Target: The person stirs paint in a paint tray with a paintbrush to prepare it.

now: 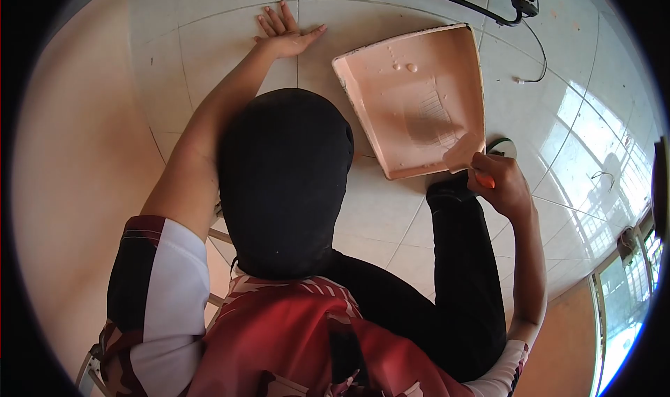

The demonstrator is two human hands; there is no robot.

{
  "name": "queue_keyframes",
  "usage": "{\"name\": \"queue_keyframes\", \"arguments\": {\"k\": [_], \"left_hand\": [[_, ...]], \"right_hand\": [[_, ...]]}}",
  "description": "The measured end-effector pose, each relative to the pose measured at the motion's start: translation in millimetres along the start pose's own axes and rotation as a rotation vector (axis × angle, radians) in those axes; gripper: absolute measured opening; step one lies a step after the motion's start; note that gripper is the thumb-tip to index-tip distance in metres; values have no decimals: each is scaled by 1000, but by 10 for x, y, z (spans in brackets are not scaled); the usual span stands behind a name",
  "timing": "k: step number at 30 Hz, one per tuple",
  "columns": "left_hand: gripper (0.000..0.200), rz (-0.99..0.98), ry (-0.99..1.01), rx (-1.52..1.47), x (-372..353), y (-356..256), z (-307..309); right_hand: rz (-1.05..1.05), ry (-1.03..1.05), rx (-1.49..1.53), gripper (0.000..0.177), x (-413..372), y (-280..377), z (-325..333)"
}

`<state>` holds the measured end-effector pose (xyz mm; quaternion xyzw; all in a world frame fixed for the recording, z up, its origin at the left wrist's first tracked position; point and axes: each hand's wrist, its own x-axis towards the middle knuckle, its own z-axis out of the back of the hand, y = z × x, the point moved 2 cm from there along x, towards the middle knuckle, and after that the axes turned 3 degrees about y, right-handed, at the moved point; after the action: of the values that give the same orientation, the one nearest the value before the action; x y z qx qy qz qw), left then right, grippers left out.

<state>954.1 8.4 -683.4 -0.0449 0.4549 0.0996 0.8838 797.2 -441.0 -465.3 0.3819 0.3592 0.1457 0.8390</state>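
My right hand (506, 182) is closed around the orange handle of a paintbrush (463, 152), whose flat end is coated in peach paint. That end overlaps the near right corner of a paint tray (361, 112). Peach paint covers the inside of the tray, with a ribbed patch and a few blobs showing. Off to the tray's left, my left hand (285, 37) is stretched out with its fingers spread and nothing in it. Pale floor tiles show behind it.
A large rounded black cloth-covered shape (285, 180) takes up the middle. A black trouser leg (464, 257) reaches toward the tray's near corner. A fan's black base (460, 2) and a cable (543, 60) are beyond. A peach wall (84, 138) rises at left.
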Motion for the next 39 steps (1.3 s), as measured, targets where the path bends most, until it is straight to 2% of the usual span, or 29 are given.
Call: {"name": "queue_keyframes", "arguments": {"k": [5, 7, 10, 17, 26, 32, 39], "left_hand": [[144, -18, -30, 2, -18, 2, -5], [144, -17, -38, 0, -14, 6, -16], [144, -21, -64, -2, 9, 14, -43], [140, -49, -97, -22, -7, 38, -76], [135, -111, -175, -58, 166, 199, -228], [134, -79, 34, -72, 64, 118, -47], [132, -60, 25, -61, -11, 81, 3]], "right_hand": [[-40, 37, -90, 21, 7, 4, -37], [3, 57, -209, 22, -2, -76, -167], [47, 89, -224, 25, -21, -71, -322], [180, 131, -231, 17, 33, 38, -695], [372, 181, -185, 21, 186, 216, -1214], [318, 287, -224, 22, 233, 241, -1225], [348, 433, -213, 20, 274, 297, -1265]]}}
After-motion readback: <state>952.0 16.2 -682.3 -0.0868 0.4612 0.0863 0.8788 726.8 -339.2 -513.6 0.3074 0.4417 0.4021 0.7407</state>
